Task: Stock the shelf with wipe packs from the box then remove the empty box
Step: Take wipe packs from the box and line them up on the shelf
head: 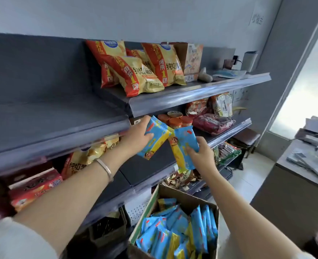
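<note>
Grey shelf unit (42, 113) fills the left and centre of the view, several tiers; the upper-left tier is bare metal. Tabletop (304, 171) at far right carries blurred papers, too indistinct to identify. Open cardboard box (187, 200) sits low in the frame, in front of the bottom tiers, flaps up. Inside it, blue-and-yellow wipe packs (173, 232) stand on edge, crowded toward the near and right sides; bare cardboard shows at the far-left inner corner. Red-and-yellow chip bags (135, 71) lean on the top right tier. Left hand (135, 135) is raised in front of the middle tier, its fingers and thumb clamped round the upper end of one wipe pack (155, 141), which tilts down to the left. Right hand (201, 156) is just beside it, lower and to the right, its fingers curled onto the right edge of a second wipe pack (182, 148), held nearly upright. The two held packs meet at their top corners, above a bare dark stretch of the middle tier. Orange-lidded jars (175, 121) stand on that tier just behind the packs. A silver bracelet (105, 168) circles the left wrist.
</note>
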